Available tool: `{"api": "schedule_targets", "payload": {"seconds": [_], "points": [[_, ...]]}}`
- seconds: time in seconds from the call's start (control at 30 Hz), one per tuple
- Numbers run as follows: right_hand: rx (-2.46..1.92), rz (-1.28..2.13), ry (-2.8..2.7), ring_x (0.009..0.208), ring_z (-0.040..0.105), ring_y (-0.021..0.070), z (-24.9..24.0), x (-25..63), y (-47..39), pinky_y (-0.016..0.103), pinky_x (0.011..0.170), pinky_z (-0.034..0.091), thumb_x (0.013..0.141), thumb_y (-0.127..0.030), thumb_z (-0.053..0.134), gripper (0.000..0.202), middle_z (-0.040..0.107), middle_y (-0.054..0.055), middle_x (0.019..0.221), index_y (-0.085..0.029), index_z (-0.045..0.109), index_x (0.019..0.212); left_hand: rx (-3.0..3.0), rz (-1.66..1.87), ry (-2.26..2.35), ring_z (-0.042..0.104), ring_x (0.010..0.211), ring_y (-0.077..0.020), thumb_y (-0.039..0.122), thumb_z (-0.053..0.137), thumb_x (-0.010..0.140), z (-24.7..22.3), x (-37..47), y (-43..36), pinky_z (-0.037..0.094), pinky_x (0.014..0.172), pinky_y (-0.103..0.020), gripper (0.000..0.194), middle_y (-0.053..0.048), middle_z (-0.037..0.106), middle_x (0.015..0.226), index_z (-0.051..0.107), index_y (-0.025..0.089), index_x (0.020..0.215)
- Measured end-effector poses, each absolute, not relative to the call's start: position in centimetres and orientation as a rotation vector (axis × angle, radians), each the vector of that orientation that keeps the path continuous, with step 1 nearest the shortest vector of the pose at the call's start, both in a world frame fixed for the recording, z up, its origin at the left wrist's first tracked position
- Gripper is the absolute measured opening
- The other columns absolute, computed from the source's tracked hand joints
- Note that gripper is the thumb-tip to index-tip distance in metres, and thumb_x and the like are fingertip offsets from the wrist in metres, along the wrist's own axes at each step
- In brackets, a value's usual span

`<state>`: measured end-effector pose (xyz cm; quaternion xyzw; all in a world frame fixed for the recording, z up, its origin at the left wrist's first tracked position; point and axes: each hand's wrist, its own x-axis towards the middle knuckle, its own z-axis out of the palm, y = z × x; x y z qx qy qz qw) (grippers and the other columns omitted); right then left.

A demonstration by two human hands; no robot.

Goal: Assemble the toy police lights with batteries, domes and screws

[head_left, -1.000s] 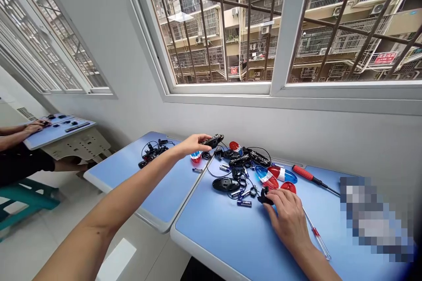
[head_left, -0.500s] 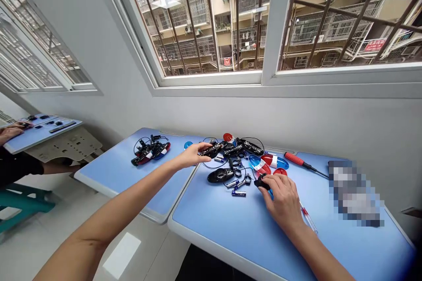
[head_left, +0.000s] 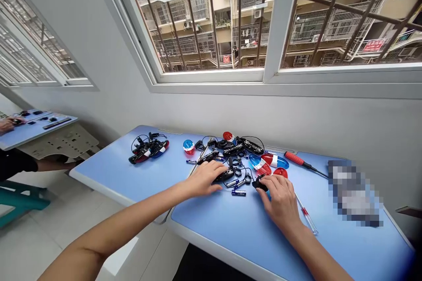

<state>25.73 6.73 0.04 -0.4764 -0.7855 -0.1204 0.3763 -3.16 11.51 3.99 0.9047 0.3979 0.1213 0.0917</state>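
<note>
My left hand (head_left: 207,179) reaches over the near edge of the parts pile, palm down with fingers stretched out. It partly covers a glossy black oval housing (head_left: 227,175); contact between them is unclear. Between the thumb and fingers of my right hand (head_left: 281,193) is a small black part (head_left: 260,183), held low over the table. Blue batteries (head_left: 238,193) and black ring clips (head_left: 248,178) lie between the hands. Behind them are black housings with wires (head_left: 233,149) and red-and-blue plastic covers (head_left: 260,164).
A red-handled screwdriver (head_left: 305,164) and a slim clear-and-red stick (head_left: 307,215) lie to the right, near a blurred-out item (head_left: 354,195). On the left table sits a cluster of wired lights (head_left: 150,150). Another person's hand (head_left: 7,124) is at the far-left table. A wall stands behind.
My left hand has left the housing at the back of the pile and moved right and nearer, over the glossy oval housing. My right hand has barely moved.
</note>
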Motion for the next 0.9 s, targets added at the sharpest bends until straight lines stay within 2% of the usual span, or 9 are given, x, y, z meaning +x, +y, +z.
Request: {"api": "schedule_targets", "payload": {"seconds": [0.1,0.23,0.37,0.43,0.53,0.63,0.73,0.8,0.9], "points": [[-1.236,-0.311,-2.033,0.095,0.058,0.025,0.1,25.6,6.7,0.041,0.088,0.04,0.092,-0.022,0.056,0.009,0.07,0.007,0.096,-0.019,0.063,0.096,2.672,0.267,1.205,0.053,0.117,-0.031,0.022,0.069,0.08,3.8,-2.2,11.9,0.044,0.098,-0.044,0.056,-0.012,0.057,0.134,0.053,0.023,0.134],[-1.26,-0.298,-2.074,0.094,0.058,0.0253,0.2,25.6,6.6,0.042,0.088,0.04,0.092,-0.021,0.055,0.009,0.07,0.007,0.095,-0.02,0.063,0.093,2.217,0.475,1.206,0.055,0.115,-0.0304,0.02,0.066,0.076,4.8,-2.0,13.4,0.042,0.1,-0.044,0.045,-0.011,0.062,0.125,0.064,0.021,0.121],[-1.283,-0.293,-2.081,0.096,0.057,0.0252,0.0,25.4,6.6,0.042,0.09,0.038,0.092,-0.021,0.055,0.009,0.07,0.007,0.095,-0.02,0.064,0.093,1.952,0.512,1.182,0.066,0.093,-0.0246,0.036,0.059,0.083,8.1,-2.2,15.1,0.053,0.079,-0.036,0.045,-0.011,0.07,0.106,0.062,0.014,0.122],[-1.298,-0.302,-2.087,0.097,0.057,0.0255,0.0,25.3,6.5,0.042,0.09,0.038,0.092,-0.02,0.056,0.008,0.07,0.007,0.095,-0.019,0.064,0.093,1.862,0.544,1.157,0.068,0.089,-0.0214,0.039,0.055,0.086,10.4,-2.1,15.8,0.054,0.075,-0.032,0.047,-0.011,0.071,0.105,0.059,0.013,0.125],[-1.311,-0.303,-2.103,0.097,0.056,0.0256,0.0,25.1,6.4,0.042,0.09,0.037,0.09,-0.018,0.059,0.004,0.069,0.007,0.095,-0.018,0.063,0.092,1.548,0.633,1.079,0.07,0.08,-0.0198,0.043,0.064,0.083,14.2,-1.5,16.5,0.055,0.063,-0.027,0.048,-0.011,0.072,0.1,0.06,0.014,0.122],[-1.302,-0.282,-2.111,0.096,0.056,0.0254,0.0,25.1,6.4,0.042,0.09,0.037,0.089,-0.017,0.06,0.004,0.069,0.007,0.095,-0.018,0.063,0.092,1.367,0.679,1.005,0.071,0.077,-0.021,0.038,0.072,0.079,17.9,-0.5,16.8,0.053,0.051,-0.023,0.042,-0.012,0.072,0.092,0.063,0.01,0.11],[-1.282,-0.269,-2.087,0.097,0.056,0.0263,-0.1,25.0,6.4,0.042,0.089,0.039,0.09,-0.019,0.059,0.005,0.069,0.008,0.096,-0.018,0.062,0.093,1.353,0.728,0.98,0.07,0.074,-0.0205,0.031,0.068,0.084,21.3,0.5,17.0,0.053,0.047,-0.022,0.033,-0.014,0.072,0.09,0.063,0.007,0.106],[-1.256,-0.27,-2.044,0.1,0.056,0.0278,0.0,25.0,6.4,0.044,0.089,0.04,0.091,-0.024,0.059,0.014,0.068,0.01,0.103,-0.018,0.062,0.103,1.366,0.748,0.962,0.071,0.074,-0.0205,0.028,0.063,0.087,23.2,1.0,16.6,0.053,0.046,-0.022,0.032,-0.014,0.071,0.094,0.062,0.007,0.111],[-1.177,-0.22,-1.919,0.111,0.055,0.0318,0.5,24.9,5.9,0.049,0.093,0.043,0.091,-0.038,0.062,0.049,0.062,0.015,0.122,-0.018,0.049,0.132,1.388,0.753,0.929,0.071,0.074,-0.0205,0.027,0.059,0.089,25.1,1.8,14.8,0.052,0.044,-0.02,0.032,-0.012,0.07,0.096,0.061,0.008,0.115]]}}
